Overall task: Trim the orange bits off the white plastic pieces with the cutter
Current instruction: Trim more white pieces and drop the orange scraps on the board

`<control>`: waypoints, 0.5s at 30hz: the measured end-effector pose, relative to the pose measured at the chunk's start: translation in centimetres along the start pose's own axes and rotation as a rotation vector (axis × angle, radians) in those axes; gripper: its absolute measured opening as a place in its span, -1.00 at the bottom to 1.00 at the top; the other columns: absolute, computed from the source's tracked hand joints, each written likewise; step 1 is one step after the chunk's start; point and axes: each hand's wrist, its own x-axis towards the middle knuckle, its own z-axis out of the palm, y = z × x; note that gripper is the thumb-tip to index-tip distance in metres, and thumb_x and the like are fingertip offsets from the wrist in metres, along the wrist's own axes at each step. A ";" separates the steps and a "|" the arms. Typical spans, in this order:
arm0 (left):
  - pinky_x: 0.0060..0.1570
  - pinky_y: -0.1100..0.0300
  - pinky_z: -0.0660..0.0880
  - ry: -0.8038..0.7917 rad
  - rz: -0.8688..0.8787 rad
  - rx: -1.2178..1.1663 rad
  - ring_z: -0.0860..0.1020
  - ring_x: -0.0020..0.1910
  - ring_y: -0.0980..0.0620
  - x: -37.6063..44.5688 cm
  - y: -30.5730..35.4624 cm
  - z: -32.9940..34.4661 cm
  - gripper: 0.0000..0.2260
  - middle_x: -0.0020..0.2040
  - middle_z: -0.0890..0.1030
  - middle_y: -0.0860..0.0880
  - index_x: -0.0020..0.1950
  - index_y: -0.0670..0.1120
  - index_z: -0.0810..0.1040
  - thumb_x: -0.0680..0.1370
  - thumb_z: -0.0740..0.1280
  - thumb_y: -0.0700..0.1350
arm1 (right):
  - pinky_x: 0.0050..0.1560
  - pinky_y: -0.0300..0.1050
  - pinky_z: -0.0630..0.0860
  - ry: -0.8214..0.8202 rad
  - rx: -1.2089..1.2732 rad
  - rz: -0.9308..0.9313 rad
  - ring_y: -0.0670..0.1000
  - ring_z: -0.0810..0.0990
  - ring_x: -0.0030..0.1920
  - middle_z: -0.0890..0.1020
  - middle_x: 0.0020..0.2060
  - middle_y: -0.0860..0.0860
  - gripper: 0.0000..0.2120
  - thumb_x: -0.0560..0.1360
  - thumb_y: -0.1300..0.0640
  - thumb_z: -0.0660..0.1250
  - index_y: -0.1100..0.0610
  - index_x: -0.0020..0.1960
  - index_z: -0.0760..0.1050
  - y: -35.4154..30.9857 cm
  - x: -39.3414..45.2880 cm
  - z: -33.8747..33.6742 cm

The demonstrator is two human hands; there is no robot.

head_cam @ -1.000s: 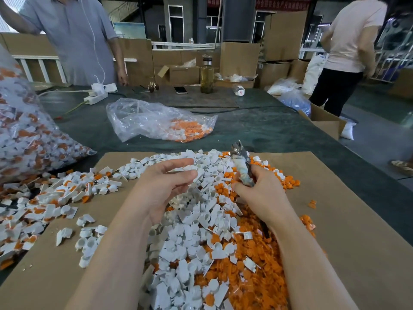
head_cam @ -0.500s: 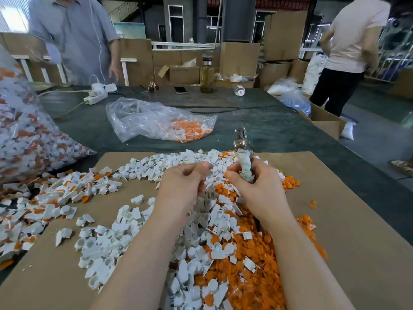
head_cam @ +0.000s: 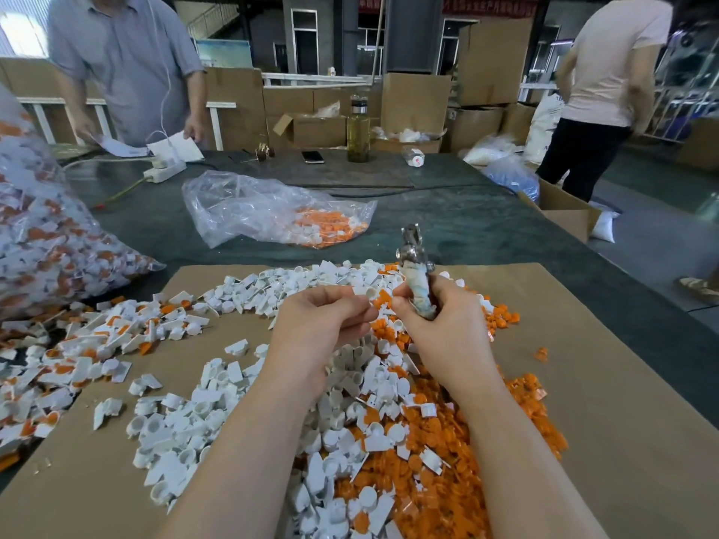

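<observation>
My left hand [head_cam: 323,324] had come in from the open reach of a second earlier and now pinched one white piece [head_cam: 367,292] between thumb and fingertips, lifted just above the heap in the middle of the frame. My right hand [head_cam: 439,324] was clenched round the wrapped handle of the cutter [head_cam: 414,266], which had swung upright so its metal head pointed toward the top of the frame. The two hands had closed up until they were just beside each other, the piece near the handle but below the blades.

I judged that meant the pick was done and the next step was feeding the piece to the blades. Whether it carried an orange bit I could not tell. Trimmed orange bits [head_cam: 447,461] lay lower right on the cardboard sheet [head_cam: 603,383] covering the worktop, untrimmed pieces [head_cam: 78,344] at left.
</observation>
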 end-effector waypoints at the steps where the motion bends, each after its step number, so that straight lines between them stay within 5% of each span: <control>1: -0.32 0.27 0.61 -0.001 -0.004 -0.006 0.71 -0.26 0.02 0.0 0.0 -0.1 -0.93 -0.29 0.71 -0.13 -0.07 -0.23 0.60 0.49 0.44 -0.34 | -0.31 -0.43 0.45 -0.004 -0.006 0.006 -0.28 0.58 -0.24 0.61 -0.28 -0.18 -0.93 0.50 0.10 0.42 -0.04 -0.06 0.57 0.1 0.0 0.0; 5: -0.31 0.26 0.62 -0.019 -0.009 0.019 0.71 -0.27 0.00 -0.1 0.0 0.2 -0.92 -0.29 0.71 -0.15 -0.09 -0.22 0.60 0.47 0.45 -0.34 | -0.33 -0.44 0.43 -0.016 -0.027 -0.031 -0.30 0.56 -0.27 0.60 -0.30 -0.20 -0.93 0.48 0.10 0.44 -0.03 -0.06 0.58 0.0 0.0 0.4; 10: -0.30 0.27 0.62 0.013 0.015 0.018 0.71 -0.25 0.01 -0.1 0.1 0.1 -0.93 -0.28 0.71 -0.14 -0.08 -0.22 0.60 0.49 0.44 -0.34 | -0.26 -0.19 0.54 -0.014 -0.200 0.001 -0.13 0.60 -0.24 0.62 -0.24 -0.15 -0.92 0.50 0.02 0.41 -0.02 -0.05 0.54 0.6 0.3 0.0; 15: -0.25 0.25 0.64 0.057 0.023 0.015 0.72 -0.21 0.01 0.1 0.5 -0.8 -0.92 -0.21 0.72 -0.14 -0.06 -0.21 0.60 0.49 0.44 -0.33 | -0.43 -0.25 0.35 -0.075 -0.433 0.082 -0.13 0.51 -0.34 0.54 -0.36 -0.15 -0.90 0.50 -0.01 0.38 -0.02 -0.14 0.50 1.5 0.6 -0.6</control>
